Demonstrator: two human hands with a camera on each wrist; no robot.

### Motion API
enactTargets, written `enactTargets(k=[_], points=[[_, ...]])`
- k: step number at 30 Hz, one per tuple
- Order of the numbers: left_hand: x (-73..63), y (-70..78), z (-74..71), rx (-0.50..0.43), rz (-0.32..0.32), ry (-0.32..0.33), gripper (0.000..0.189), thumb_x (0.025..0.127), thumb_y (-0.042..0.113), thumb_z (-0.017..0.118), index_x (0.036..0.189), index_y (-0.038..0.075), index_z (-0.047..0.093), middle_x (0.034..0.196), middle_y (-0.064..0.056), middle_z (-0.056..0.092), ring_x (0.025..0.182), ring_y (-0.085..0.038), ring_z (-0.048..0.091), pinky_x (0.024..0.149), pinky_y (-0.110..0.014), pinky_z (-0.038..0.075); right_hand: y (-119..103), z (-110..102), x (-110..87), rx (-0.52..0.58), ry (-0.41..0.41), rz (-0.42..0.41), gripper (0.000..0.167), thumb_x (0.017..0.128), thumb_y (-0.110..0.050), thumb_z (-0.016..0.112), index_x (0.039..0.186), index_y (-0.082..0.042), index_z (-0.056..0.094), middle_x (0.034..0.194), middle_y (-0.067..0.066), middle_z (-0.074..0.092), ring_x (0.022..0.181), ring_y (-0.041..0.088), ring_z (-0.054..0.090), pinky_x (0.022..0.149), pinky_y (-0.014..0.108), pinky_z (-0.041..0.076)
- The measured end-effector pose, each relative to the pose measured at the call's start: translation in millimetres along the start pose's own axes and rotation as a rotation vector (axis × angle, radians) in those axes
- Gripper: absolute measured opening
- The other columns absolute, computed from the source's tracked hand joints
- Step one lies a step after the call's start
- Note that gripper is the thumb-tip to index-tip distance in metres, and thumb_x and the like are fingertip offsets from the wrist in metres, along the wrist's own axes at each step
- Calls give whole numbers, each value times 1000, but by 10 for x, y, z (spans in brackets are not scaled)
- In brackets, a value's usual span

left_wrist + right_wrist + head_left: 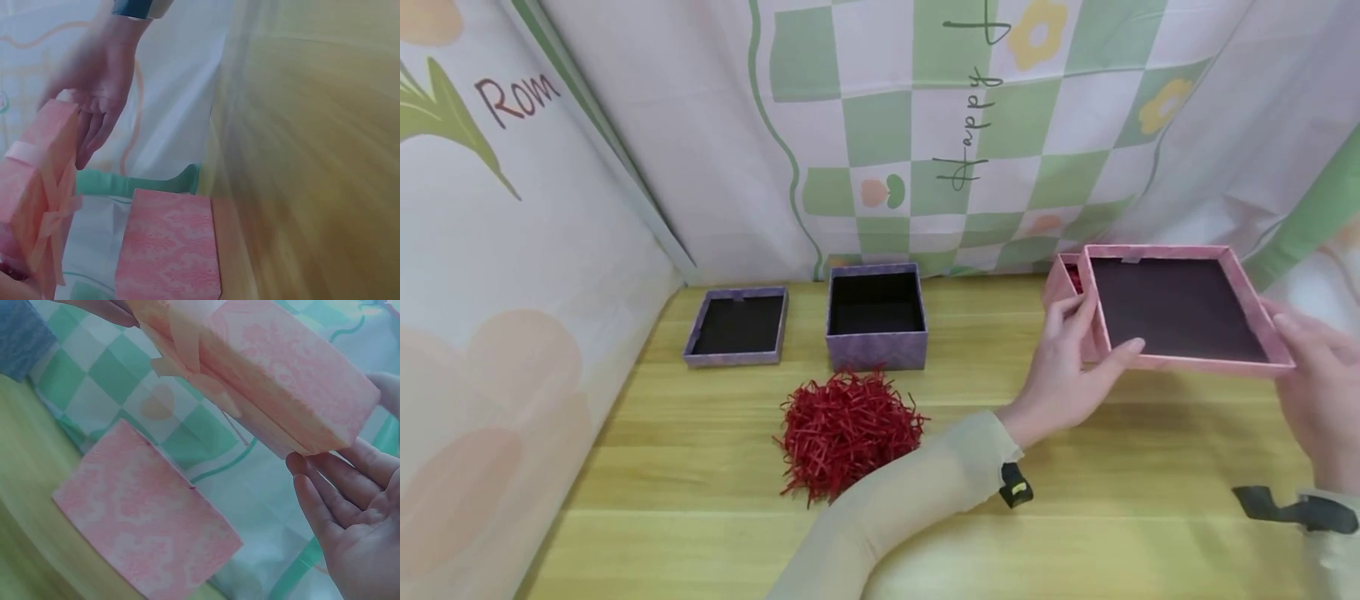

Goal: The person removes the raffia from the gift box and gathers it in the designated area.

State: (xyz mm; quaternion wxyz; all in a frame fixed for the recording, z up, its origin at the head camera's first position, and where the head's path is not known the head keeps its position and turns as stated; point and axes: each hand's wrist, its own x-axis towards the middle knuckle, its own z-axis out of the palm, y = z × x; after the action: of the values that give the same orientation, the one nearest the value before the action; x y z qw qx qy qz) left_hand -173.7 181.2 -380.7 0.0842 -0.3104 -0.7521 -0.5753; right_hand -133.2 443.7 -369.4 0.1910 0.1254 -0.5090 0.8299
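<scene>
Both hands hold a pink box lid, lifted and tilted so its black inside shows in the head view. At its left side the left hand grips, thumb over the near rim. The right hand pinches the right edge; in the right wrist view its fingers touch the lid's edge. A pale ribbon bow crosses the lid's outer face. Behind the lid stands the pink patterned box, mostly hidden in the head view, with some red shreds showing inside.
On the wooden table, a purple box stands with its black inside visible. Its purple lid lies inside up to the left. A heap of red shredded paper lies in front. Curtains border the back.
</scene>
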Motion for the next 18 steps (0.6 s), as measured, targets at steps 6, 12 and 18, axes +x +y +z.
enactTargets(k=[6, 12, 18], points=[[-47, -83, -135, -7, 63, 64, 71, 106, 23, 58, 162, 7, 18, 167, -2, 20, 144, -7, 29, 107, -14, 31, 131, 232, -9, -154, 135, 137, 36, 100, 12, 55, 134, 3, 62, 125, 1, 70, 120, 5, 59, 104, 13, 35], [-60, -155, -328, 37, 67, 178, 67, 107, 14, 53, 162, 2, 16, 168, -7, 17, 149, -14, 21, 116, -25, 25, 281, 533, 56, -744, 57, 217, 52, 103, -15, 63, 152, -20, 48, 151, -15, 47, 139, -3, 35, 105, 5, 24], [-75, -259, -450, 44, -52, 337, 68, 104, 9, 54, 162, 2, 19, 166, -7, 22, 145, -19, 24, 117, -33, 29, 518, 803, 152, -781, -14, 230, 57, 101, -18, 67, 154, -16, 46, 151, -4, 48, 127, -4, 48, 98, 7, 36]])
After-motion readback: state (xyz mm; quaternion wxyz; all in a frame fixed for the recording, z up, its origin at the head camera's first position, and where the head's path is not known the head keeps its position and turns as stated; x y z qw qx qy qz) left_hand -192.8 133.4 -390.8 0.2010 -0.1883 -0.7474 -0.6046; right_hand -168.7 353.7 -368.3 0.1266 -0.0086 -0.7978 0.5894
